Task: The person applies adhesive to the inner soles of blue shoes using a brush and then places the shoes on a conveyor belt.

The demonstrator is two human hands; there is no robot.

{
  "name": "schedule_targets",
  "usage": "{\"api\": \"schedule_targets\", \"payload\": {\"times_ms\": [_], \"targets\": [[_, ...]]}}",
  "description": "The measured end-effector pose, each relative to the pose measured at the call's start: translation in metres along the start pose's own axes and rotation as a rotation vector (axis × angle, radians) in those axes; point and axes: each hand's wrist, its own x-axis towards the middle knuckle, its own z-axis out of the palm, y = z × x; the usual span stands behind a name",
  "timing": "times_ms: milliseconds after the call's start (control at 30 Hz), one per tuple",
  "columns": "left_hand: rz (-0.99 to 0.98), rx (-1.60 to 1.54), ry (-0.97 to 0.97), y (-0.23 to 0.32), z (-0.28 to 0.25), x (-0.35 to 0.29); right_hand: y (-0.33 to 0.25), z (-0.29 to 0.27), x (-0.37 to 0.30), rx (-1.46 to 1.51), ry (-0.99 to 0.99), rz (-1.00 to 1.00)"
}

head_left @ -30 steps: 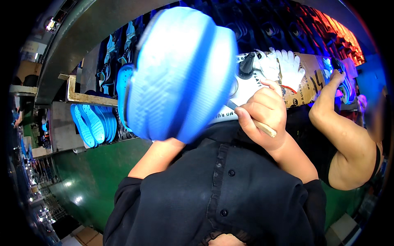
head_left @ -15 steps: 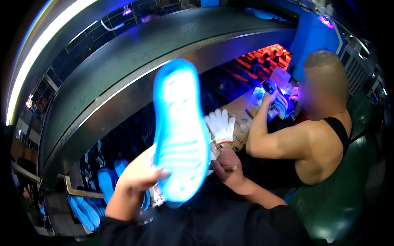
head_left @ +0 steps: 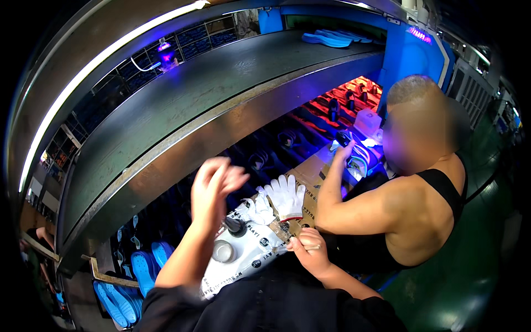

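My left hand (head_left: 213, 185) is raised in front of the conveyor's metal side, its fingers loosely apart and smeared by motion, with nothing in them. Lower right, my right hand (head_left: 311, 250) is closed around a thin light stick (head_left: 313, 247); what its tip is like I cannot make out. Between my forearms, a printed white sheet (head_left: 243, 257) carries a small round pot (head_left: 223, 252) and a dark conical object (head_left: 235, 226). White knit gloves (head_left: 286, 196) lie just beyond my right hand, on brown cardboard (head_left: 310, 185).
A green conveyor belt (head_left: 182, 105) curves across the back, with several blue shoe soles (head_left: 326, 39) at its far right end. More blue soles (head_left: 145, 271) stand at lower left beside a metal bracket (head_left: 105, 274). A co-worker (head_left: 409, 193) sits close on my right, handling a shoe (head_left: 359, 160).
The blue shoe sole that my left hand held up is out of that hand. My right hand still grips the stick. My view has shifted, and the white sheet and pot now show.
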Motion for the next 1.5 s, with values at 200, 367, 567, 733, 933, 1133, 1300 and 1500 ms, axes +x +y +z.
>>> {"api": "schedule_targets", "payload": {"times_ms": [200, 367, 567, 733, 933, 1133, 1300, 1500], "targets": [[0.264, 1.471, 0.532, -0.012, -0.251, -0.178, -0.001, 0.024, 0.006, 0.100, -0.029, 0.038], [-0.381, 1.547, 0.995, -0.015, -0.383, -0.343, -0.021, 0.074, 0.016, 0.199, -0.107, -0.014], [-0.347, 1.312, 0.734, -0.026, -0.403, -0.348, -0.028, 0.106, 0.011, 0.217, -0.189, 0.005], [-0.531, 0.390, 0.772, 0.007, -0.374, -0.339, -0.025, 0.113, -0.001, 0.260, -0.207, 0.228], [-0.210, -0.052, 0.850, 0.023, -0.285, -0.320, -0.050, 0.117, 0.007, 0.340, -0.260, 0.329], [-0.304, -0.057, 0.561, -0.019, -0.216, -0.270, -0.080, 0.121, 0.030, 0.347, -0.278, 0.204], [-0.187, 0.213, 0.584, -0.054, -0.184, -0.245, -0.104, 0.117, 0.036, 0.268, -0.384, -0.062], [-0.069, 0.393, 0.435, -0.059, -0.178, -0.237, -0.101, 0.114, 0.023, 0.229, -0.365, -0.154]]}}
